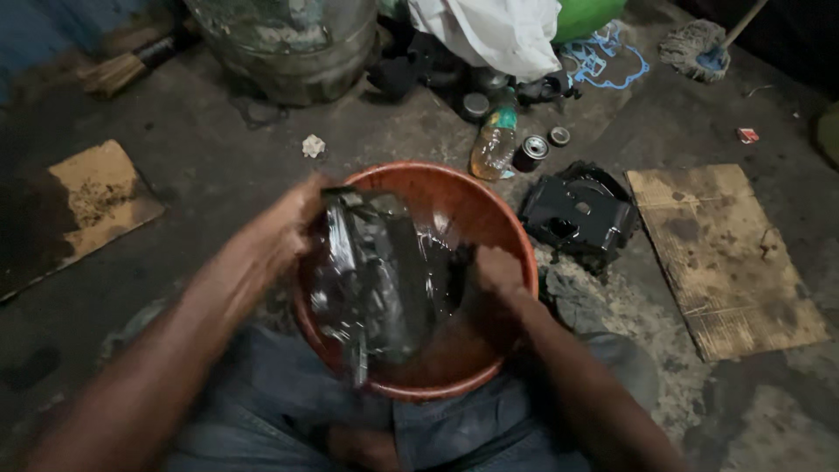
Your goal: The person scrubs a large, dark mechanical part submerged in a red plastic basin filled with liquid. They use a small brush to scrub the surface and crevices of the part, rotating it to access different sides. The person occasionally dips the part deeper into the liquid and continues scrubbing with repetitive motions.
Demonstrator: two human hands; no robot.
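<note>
— Dark, stained concrete floor under us; what do we hold?
— Our left hand [284, 229] and right hand [496, 269] both grip a black oily machine part [376, 280] inside the orange basin [489, 214] between our knees.
— Beyond it?
— Another black part [578, 214], cardboard [721, 258], then a bottle [495, 140].
</note>
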